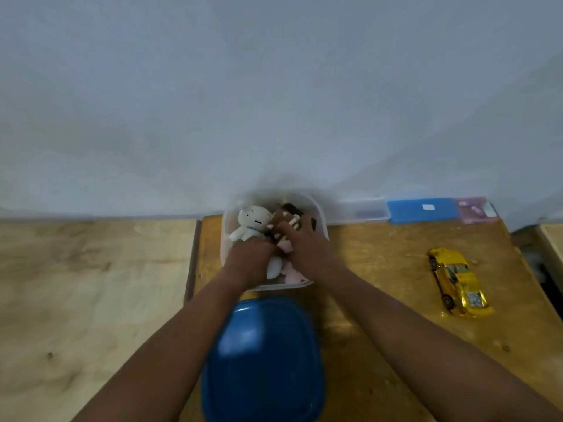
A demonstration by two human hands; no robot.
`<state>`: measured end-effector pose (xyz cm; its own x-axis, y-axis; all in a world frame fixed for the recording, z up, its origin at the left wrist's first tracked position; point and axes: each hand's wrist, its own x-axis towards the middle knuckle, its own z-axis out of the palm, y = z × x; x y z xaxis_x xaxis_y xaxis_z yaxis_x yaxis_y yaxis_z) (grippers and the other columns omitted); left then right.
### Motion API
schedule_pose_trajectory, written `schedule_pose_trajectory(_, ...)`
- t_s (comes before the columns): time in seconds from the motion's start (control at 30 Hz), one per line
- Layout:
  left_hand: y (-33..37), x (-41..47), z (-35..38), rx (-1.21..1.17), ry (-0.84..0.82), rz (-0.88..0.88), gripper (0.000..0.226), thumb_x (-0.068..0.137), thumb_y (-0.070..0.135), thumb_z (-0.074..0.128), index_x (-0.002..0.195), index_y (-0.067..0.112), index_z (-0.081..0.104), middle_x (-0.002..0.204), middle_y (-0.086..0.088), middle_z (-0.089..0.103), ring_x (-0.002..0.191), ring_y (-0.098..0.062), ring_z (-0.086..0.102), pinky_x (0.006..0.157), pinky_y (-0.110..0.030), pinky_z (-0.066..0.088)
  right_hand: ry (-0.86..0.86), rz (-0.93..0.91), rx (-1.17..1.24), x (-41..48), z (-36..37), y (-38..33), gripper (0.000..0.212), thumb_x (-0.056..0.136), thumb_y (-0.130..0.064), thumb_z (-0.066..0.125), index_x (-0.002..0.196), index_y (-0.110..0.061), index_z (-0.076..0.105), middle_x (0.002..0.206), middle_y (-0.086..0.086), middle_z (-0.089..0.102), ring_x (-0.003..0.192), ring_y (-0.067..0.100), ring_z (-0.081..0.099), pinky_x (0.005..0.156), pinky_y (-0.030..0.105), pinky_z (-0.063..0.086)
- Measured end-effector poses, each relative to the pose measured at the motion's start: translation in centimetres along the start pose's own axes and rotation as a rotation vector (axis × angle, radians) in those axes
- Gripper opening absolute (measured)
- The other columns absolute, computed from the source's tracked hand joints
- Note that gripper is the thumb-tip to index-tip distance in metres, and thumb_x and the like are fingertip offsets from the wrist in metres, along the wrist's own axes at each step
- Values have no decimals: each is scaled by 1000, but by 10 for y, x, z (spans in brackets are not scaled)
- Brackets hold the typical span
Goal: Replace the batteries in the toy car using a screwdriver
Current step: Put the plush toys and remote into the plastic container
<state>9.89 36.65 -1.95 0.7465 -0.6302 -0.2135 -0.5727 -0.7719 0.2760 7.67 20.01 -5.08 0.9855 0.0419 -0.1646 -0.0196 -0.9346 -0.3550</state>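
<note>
A yellow toy car (457, 281) lies on the wooden table at the right, away from both hands. Both of my hands are down inside a clear plastic bin (321, 214) of soft toys at the table's far middle. My left hand (249, 257) is among the toys with its fingers buried and hidden. My right hand (300, 239) lies over brown and pink toys, fingers bent into the pile. A white plush figure (249, 222) sits in the bin's left part. No screwdriver or batteries show.
The bin's blue lid (262, 360) lies on the table in front of it, between my forearms. A blue flat case (423, 210), a clear box (362, 211) and a pink box (475, 210) stand along the wall. A paler table (91, 284) adjoins at the left.
</note>
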Motion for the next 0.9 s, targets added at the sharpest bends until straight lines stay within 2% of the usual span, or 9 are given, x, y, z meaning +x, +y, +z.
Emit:
schedule_pose_trajectory(0.07, -2, 1, 5, -31, -20, 7, 34, 87, 43, 66, 117, 30, 73, 116, -4, 72, 108, -28, 65, 84, -40, 54, -110, -29, -42, 4, 0, 0, 70, 87, -30, 64, 146, -36, 27, 144, 19, 25, 103, 43, 58, 79, 41, 54)
schedule_pose_trajectory(0.17, -4, 3, 3, -49, -31, 10, 40, 81, 45, 73, 118, 29, 73, 116, -4, 72, 109, -28, 65, 85, -41, 54, -310, -5, -16, 16, -15, 3, 88, 85, -30, 67, 155, -31, 14, 151, 21, 18, 127, 43, 44, 103, 44, 45)
schedule_pose_trajectory(0.23, -7, 3, 0, -35, -16, 0, 45, 78, 42, 75, 121, 28, 71, 118, -4, 71, 109, -27, 64, 85, -38, 53, -368, 7, -31, 19, -28, 4, 94, 84, -24, 70, 156, -33, 12, 150, 20, 24, 128, 39, 45, 103, 42, 45)
schedule_pose_trajectory(0.33, -13, 1, -2, 2, 70, -61, 39, 78, 26, 73, 117, 25, 73, 115, -5, 69, 107, -27, 62, 82, -37, 52, -272, -6, -91, 15, -35, 4, 91, 84, -17, 72, 153, -36, 16, 139, 17, 43, 113, 34, 58, 89, 40, 54)
schedule_pose_trajectory(0.43, -10, -3, -1, -12, 89, -107, 26, 85, 17, 68, 110, 22, 75, 110, -6, 71, 102, -26, 64, 78, -34, 51, -199, -24, -107, 4, -26, -3, 78, 88, -15, 68, 152, -28, 26, 135, 20, 45, 113, 36, 57, 89, 40, 51)
schedule_pose_trajectory(0.53, -4, -7, -1, -34, 93, -123, 23, 89, 15, 65, 109, 20, 76, 107, -6, 73, 101, -27, 66, 75, -32, 48, -205, 4, -91, -5, -31, -10, 48, 90, -17, 61, 136, -12, 49, 128, 19, 48, 113, 35, 54, 90, 39, 47)
schedule_pose_trajectory(0.67, 2, -25, 2, -56, 179, -143, 29, 81, 21, 67, 109, 19, 74, 113, -5, 69, 101, -27, 64, 74, -33, 49, -162, -70, -182, -16, -39, -11, 34, 91, -15, 58, 125, -9, 60, 121, 17, 55, 109, 34, 58, 81, 34, 46)
schedule_pose_trajectory(0.77, 12, -53, 9, -164, 370, -220, 43, 75, 25, 74, 118, 18, 71, 125, -8, 67, 107, -32, 63, 83, -39, 54, 10, -154, -153, -37, -40, -5, 27, 90, -21, 60, 116, -15, 66, 119, 10, 59, 109, 27, 55, 76, 30, 43)
schedule_pose_trajectory(0.9, 32, -108, 38, -295, 601, -409, 52, 78, 26, 76, 128, 15, 66, 133, -15, 61, 118, -36, 58, 95, -45, 53, 374, -115, 114, -97, -20, 4, 13, 88, -29, 58, 96, -20, 64, 101, 3, 59, 89, 18, 52, 69, 29, 46)
